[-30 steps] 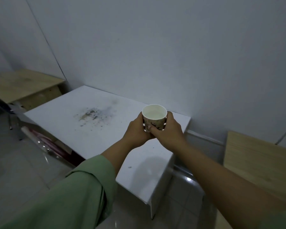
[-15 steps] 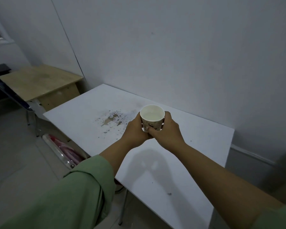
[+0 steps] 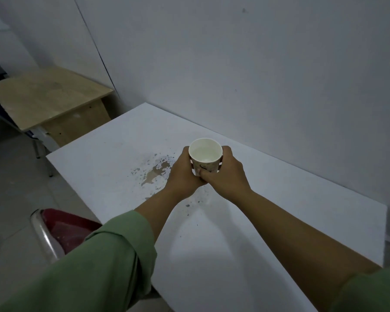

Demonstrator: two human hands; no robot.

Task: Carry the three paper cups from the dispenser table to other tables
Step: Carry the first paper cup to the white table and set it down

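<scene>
A paper cup (image 3: 205, 155) with a white inside and a printed pattern on its side is held upright between both of my hands. It holds pale liquid. My left hand (image 3: 183, 171) wraps its left side and my right hand (image 3: 226, 173) wraps its right side, thumbs meeting in front. The cup hangs above the middle of a white table (image 3: 268, 199), just right of a brown stained patch (image 3: 154, 174). I cannot tell whether its base touches the tabletop. No other cups or dispenser are in view.
The white table stands against a grey wall (image 3: 234, 64). A wooden desk (image 3: 43, 97) stands at the back left. A chair with a red seat and metal frame (image 3: 61, 230) sits by the table's near left edge. Tiled floor lies to the left.
I have come closer to the white table, which now fills more of the view. The cup, still held in both hands, has moved over the table's middle beside the stain.
</scene>
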